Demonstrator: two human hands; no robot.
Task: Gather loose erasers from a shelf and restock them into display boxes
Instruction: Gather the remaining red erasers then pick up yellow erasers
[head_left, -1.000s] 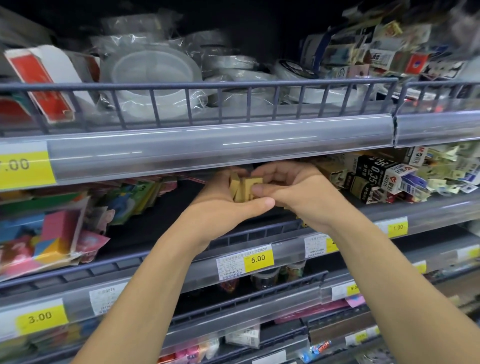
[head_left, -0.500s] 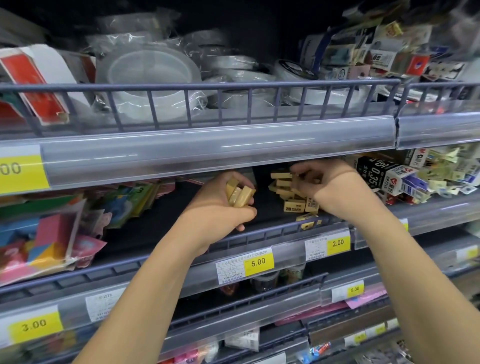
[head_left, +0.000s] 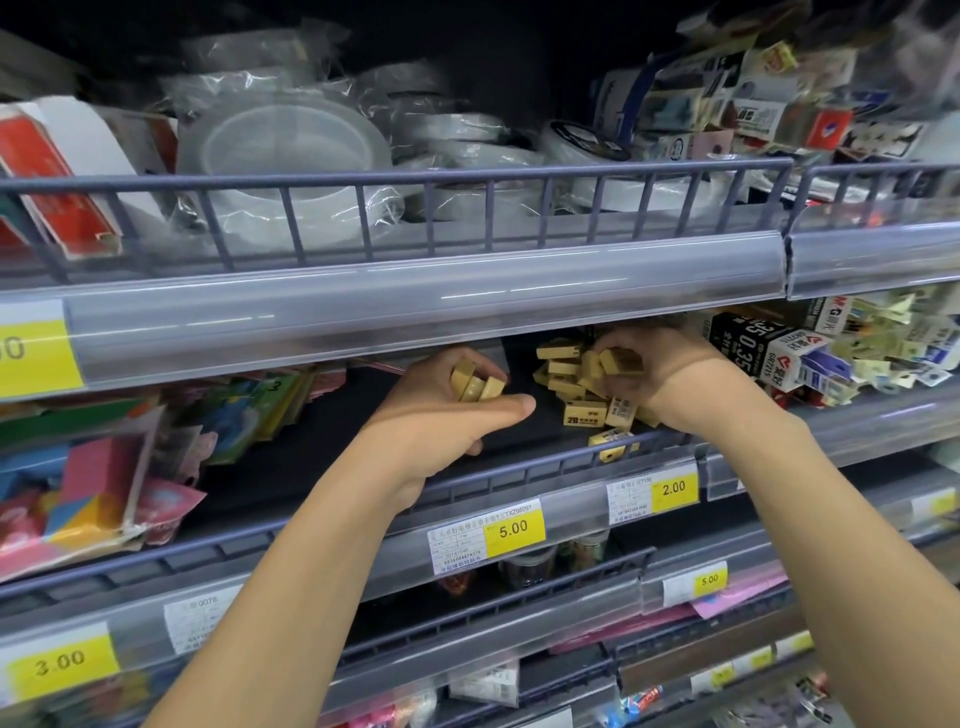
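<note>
Small tan erasers lie in a loose pile (head_left: 574, 387) on the dark middle shelf (head_left: 322, 462), some printed "2B". My left hand (head_left: 447, 415) is closed around a few tan erasers (head_left: 475, 383), held upright in the palm to the left of the pile. My right hand (head_left: 670, 382) reaches into the pile from the right, and its fingers pinch one tan eraser (head_left: 618, 359) at the top. A couple of erasers (head_left: 608, 441) rest against the shelf's front rail. No display box can be picked out.
The upper shelf's rail and price strip (head_left: 415, 306) hang just above both hands. Black and white boxed goods (head_left: 763, 345) crowd the right of the pile. Colourful paper packs (head_left: 104, 467) fill the left. Tape rolls (head_left: 280, 156) sit on the shelf above.
The hands were together a second ago; my right hand then went right into the pile and now grips one eraser. My left hand still holds its bunch, slightly lower.
</note>
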